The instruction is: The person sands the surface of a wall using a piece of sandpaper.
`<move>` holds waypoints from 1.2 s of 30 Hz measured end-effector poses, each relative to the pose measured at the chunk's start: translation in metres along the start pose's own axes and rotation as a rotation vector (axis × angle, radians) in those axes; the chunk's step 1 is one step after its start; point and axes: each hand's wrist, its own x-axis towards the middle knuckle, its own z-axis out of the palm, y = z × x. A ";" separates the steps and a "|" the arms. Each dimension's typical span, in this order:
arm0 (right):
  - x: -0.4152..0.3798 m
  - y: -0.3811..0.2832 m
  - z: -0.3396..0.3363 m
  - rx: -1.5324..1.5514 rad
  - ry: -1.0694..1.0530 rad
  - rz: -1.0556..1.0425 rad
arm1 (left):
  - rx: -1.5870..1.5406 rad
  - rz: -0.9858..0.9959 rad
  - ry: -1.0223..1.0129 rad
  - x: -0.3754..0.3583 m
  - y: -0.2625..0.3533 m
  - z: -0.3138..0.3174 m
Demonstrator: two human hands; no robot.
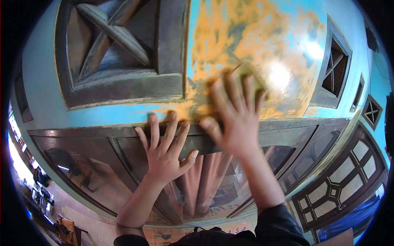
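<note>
Just above the centre of the frame, a greenish-yellow sanding pad, flat and roughly square, blurred, pressed against a light-blue wall. Around it, a wide patch of orange-yellow scuffing over the blue paint, running from the upper middle of the frame down to the top edge of a dark window frame. A bright glare spot just right of the pad.

Right hand at centre, fingers spread and laid flat over the pad, palm toward the wall; no curl around it, the grip wide and pressing rather than clasping. Edges blurred.

Left hand just left of and below the right, well short of the pad, fingers fanned and extended, fingertips touching the wall where the blue paint meets the dark frame, thumb out to the right. Nothing held, the grip fully spread.

Upper left of the frame: a grey vent block with crossed bars, set in the wall. Right side: three smaller vents of the same kind. Below the hands: glass panes with pinkish curtains behind. Dark sleeves at the bottom edge.
</note>
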 end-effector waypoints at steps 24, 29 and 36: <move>-0.074 0.099 -0.021 0.142 -0.085 0.164 | -0.069 0.019 -0.112 0.070 0.106 0.022; -0.125 0.154 -0.013 0.062 0.033 0.372 | -0.050 0.005 -0.116 0.066 0.108 0.025; -0.106 0.138 -0.027 0.213 -0.086 0.226 | -0.093 -0.070 -0.085 0.059 0.122 0.032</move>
